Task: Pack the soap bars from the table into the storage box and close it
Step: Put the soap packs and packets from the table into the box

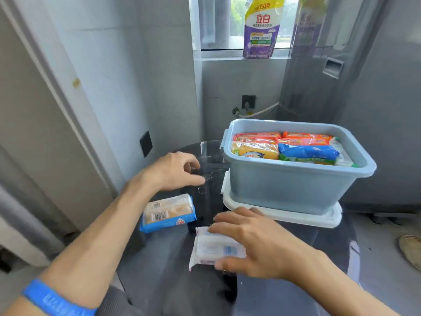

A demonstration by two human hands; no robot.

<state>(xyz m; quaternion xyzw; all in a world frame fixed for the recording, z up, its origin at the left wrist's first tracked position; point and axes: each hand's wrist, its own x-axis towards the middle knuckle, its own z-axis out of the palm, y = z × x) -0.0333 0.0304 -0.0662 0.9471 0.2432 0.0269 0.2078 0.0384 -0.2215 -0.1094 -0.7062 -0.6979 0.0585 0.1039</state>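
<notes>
A blue-grey storage box (284, 185) stands open on the round dark glass table (284, 288), resting on its white lid (282, 216). Several wrapped soap bars (284, 148) in orange, yellow, blue and green fill it. Two bars lie on the table: a blue-wrapped yellowish bar (167, 213) at the left and a white-and-pink wrapped bar (214, 249) nearer me. My right hand (257, 242) grips the white bar from the right, thumb under its near edge. My left hand (173, 171) hovers above the table beyond the blue bar, fingers curled and apart, holding nothing.
A purple and yellow detergent pouch (262, 28) stands on the window sill behind. Tiled walls close in at the left and back. A tall grey appliance (364, 87) rises at the right. A shoe (411, 249) lies on the floor at far right.
</notes>
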